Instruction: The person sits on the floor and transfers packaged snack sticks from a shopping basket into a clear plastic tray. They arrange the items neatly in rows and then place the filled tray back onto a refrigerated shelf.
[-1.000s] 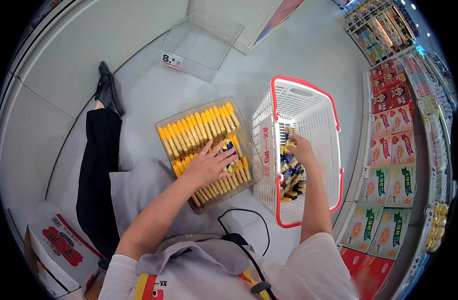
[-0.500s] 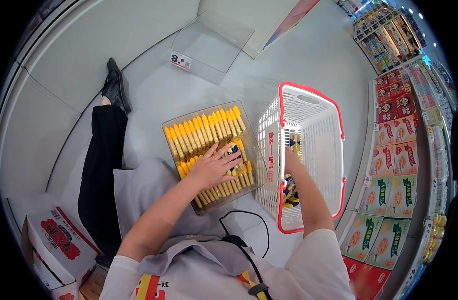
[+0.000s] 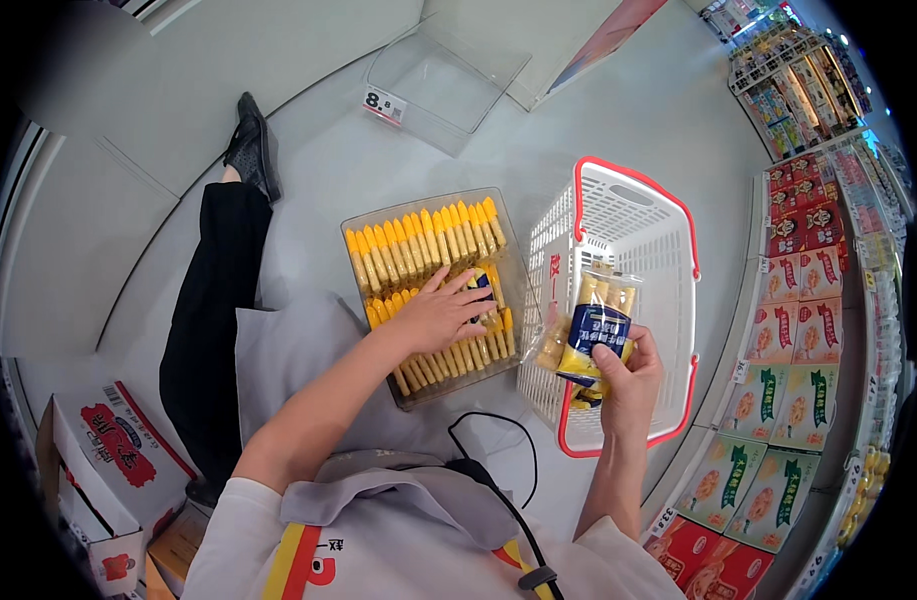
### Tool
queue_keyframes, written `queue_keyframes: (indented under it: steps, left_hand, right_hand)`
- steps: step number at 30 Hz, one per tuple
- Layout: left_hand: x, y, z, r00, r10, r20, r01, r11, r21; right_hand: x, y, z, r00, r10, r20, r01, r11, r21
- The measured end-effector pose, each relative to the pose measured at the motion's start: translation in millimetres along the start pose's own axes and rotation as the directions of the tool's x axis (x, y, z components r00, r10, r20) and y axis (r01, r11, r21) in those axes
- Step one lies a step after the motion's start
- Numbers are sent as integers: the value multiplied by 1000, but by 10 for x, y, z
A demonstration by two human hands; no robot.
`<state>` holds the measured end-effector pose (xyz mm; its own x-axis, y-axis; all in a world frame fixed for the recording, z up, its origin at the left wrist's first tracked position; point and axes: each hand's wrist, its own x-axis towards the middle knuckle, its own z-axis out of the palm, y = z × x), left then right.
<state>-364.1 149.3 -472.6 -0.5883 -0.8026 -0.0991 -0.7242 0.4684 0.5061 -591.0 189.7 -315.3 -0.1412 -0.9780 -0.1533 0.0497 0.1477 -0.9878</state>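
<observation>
My right hand (image 3: pixel 630 378) grips a few snack packets (image 3: pixel 598 330), pale rolls in clear wrappers with blue and yellow labels, above the near part of a white shopping basket (image 3: pixel 658 235) with red handles. More yellow and blue packets (image 3: pixel 586 398) show partly inside the basket. To the left is a clear plastic bin (image 3: pixel 518 290) with upright yellow-topped packets (image 3: pixel 428 238) in rows. My left hand (image 3: pixel 433 318) lies over the nearer rows, fingers spread, touching packets. Beside its fingertips a blue-labelled packet (image 3: pixel 480 285) shows in part.
A clear plastic cover with a price tag (image 3: pixel 384 104) lies on the floor beyond the bin. Shelves with boxed goods (image 3: pixel 763 400) line the right side. An open carton (image 3: pixel 118 450) stands at lower left. A black cord (image 3: pixel 531 455) loops near the bin. My outstretched leg (image 3: pixel 218 300) lies at left.
My right hand has come up out of the basket with snack packets in it. The left hand stays spread over the bin. The whole view has shifted slightly.
</observation>
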Motion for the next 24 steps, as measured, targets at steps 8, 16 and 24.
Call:
queue_keyframes:
  steps: [8,16,24]
  left_hand:
    - [80,-43,-19,997,-73,-16,66,961,-270]
    - [106,131,-85,995,-49,-90,34,987,-157]
    - [151,108,-45,999,-35,-32,35,999,4]
  right_hand:
    - [97,590,595,915,-361,180,262,193,-946]
    - [574,1245,698,978,-96,185,197,140,-970]
    - [401,1027,608,986,159,48,-16,380,-925]
